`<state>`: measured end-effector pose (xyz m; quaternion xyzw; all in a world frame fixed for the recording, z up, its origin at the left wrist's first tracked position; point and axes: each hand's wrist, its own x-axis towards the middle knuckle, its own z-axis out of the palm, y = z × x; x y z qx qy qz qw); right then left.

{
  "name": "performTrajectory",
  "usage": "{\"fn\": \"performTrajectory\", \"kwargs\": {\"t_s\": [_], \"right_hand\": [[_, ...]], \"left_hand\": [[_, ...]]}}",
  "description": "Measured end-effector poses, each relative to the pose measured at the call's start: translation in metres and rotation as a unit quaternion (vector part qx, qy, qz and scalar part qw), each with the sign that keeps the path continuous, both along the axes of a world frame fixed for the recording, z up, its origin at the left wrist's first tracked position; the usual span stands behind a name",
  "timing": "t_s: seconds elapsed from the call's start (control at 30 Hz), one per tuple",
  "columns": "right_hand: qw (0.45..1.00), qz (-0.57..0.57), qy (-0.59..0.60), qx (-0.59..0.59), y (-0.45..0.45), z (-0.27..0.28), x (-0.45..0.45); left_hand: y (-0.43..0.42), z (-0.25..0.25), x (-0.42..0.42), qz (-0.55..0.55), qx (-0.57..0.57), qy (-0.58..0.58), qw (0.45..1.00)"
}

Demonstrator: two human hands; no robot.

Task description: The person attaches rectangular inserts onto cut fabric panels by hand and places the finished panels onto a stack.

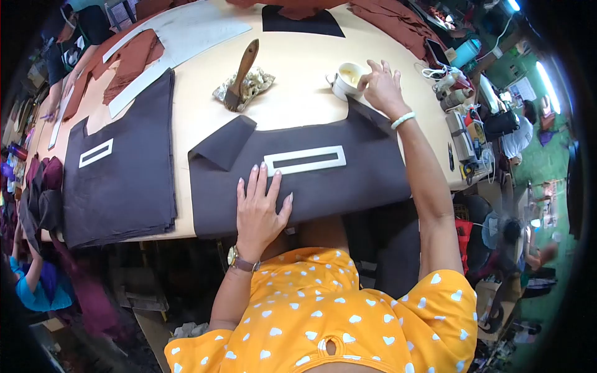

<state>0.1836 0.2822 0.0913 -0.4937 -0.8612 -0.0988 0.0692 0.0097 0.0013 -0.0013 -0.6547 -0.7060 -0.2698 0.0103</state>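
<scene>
A white rectangular frame with a long slot [305,160] lies on a dark fabric piece [336,189] in front of me. My left hand [261,202] rests on that fabric, fingers apart, its fingertips at the frame's left end. At the right, my right hand [381,89] is over the rim of a white cup [341,86] holding something pale yellow; its thumb and index finger are pinched together, and what they hold, if anything, is too small to name. A wooden-handled brush [244,71] leans on a crumpled, mottled lump [259,84].
Left of me is a stack of dark fabric [134,180] with another slotted frame [96,153]. Rust-coloured fabric [134,59] and white pattern sheets [205,28] lie farther back. A co-worker's hands [56,102] are at the far left. Boxes and a turquoise bottle [466,53] line the right edge.
</scene>
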Motion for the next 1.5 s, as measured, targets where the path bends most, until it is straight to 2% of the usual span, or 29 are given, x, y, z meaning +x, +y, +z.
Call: {"fn": "performTrajectory", "kwargs": {"t_s": [0.07, 0.17, 0.27, 0.37, 0.47, 0.57, 0.67, 0.77, 0.87, 0.97, 1.0, 1.1, 1.13, 1.23, 1.27, 1.37, 1.5], "right_hand": [[0.999, 0.032, 0.038, 0.006, -0.013, 0.008, -0.002], [0.979, 0.148, 0.139, 0.008, -0.062, 0.014, -0.002], [0.961, 0.189, 0.193, -0.054, -0.12, -0.016, 0.01], [0.953, 0.084, 0.247, -0.154, -0.149, -0.051, 0.022], [0.932, 0.06, 0.305, -0.188, -0.154, -0.076, 0.031], [0.976, 0.024, 0.152, -0.157, -0.164, -0.081, 0.026], [0.988, -0.017, 0.062, -0.143, -0.171, -0.073, 0.018], [0.997, -0.034, -0.06, -0.031, -0.169, -0.078, 0.011], [0.984, -0.041, -0.167, 0.043, -0.178, -0.078, 0.001], [0.974, -0.034, -0.212, 0.068, -0.19, -0.077, -0.008], [0.976, -0.022, -0.211, 0.048, -0.194, -0.073, -0.009], [0.98, -0.02, -0.179, 0.086, -0.184, -0.078, -0.003], [0.971, -0.046, -0.231, 0.045, -0.182, -0.07, -0.006], [0.972, -0.036, -0.226, 0.052, -0.167, -0.076, 0.004], [0.96, -0.06, -0.271, 0.019, -0.166, -0.072, 0.001], [0.952, -0.043, -0.303, 0.032, -0.168, -0.071, 0.005], [0.952, -0.023, -0.305, 0.021, -0.171, -0.069, 0.004]], "left_hand": [[0.0, 0.0, -0.001, -0.001, 0.001, -0.002, 1.0], [-0.001, -0.002, 0.0, -0.001, 0.002, 0.0, 1.0], [-0.001, -0.001, -0.001, -0.003, 0.004, 0.004, 1.0], [-0.001, -0.002, -0.001, -0.004, 0.006, 0.007, 1.0], [-0.001, -0.004, -0.002, -0.005, 0.006, 0.014, 1.0], [-0.001, -0.004, -0.001, -0.008, 0.004, 0.018, 1.0], [-0.002, -0.004, -0.001, -0.009, 0.004, 0.018, 1.0], [-0.001, -0.004, -0.001, -0.013, 0.002, 0.018, 1.0], [-0.001, -0.004, -0.001, -0.015, 0.001, 0.016, 1.0], [-0.001, -0.005, -0.001, -0.015, 0.002, 0.017, 1.0], [-0.001, -0.006, -0.001, -0.015, 0.003, 0.019, 1.0], [-0.001, -0.006, -0.002, -0.017, 0.001, 0.019, 1.0], [-0.002, -0.006, -0.003, -0.017, 0.001, 0.018, 1.0], [-0.005, -0.007, -0.011, -0.02, -0.002, 0.003, 1.0], [-0.008, -0.008, -0.016, -0.006, -0.002, 0.005, 1.0], [-0.017, -0.01, -0.036, 0.034, -0.003, 0.015, 0.999], [-0.024, -0.01, -0.054, 0.071, 0.005, 0.029, 0.997]]}}
